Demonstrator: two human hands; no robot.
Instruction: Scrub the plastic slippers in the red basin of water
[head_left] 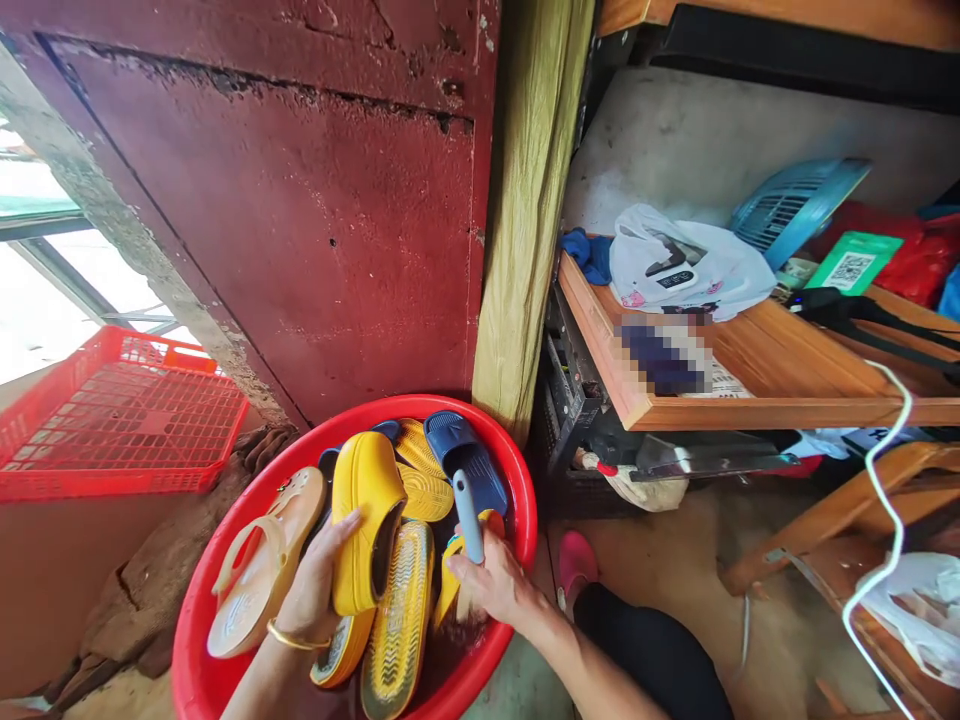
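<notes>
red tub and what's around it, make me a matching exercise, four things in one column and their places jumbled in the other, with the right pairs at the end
Things
1. yellow clog
2. beige sandal
3. grey handle
4. red crate

Places
A. gripped in the right hand
B. outside the red tub, on the picture's left
C. held in the left hand
D. inside the red tub, along its left side in the picture

Right pairs: 1-C, 2-D, 3-A, 4-B
</notes>
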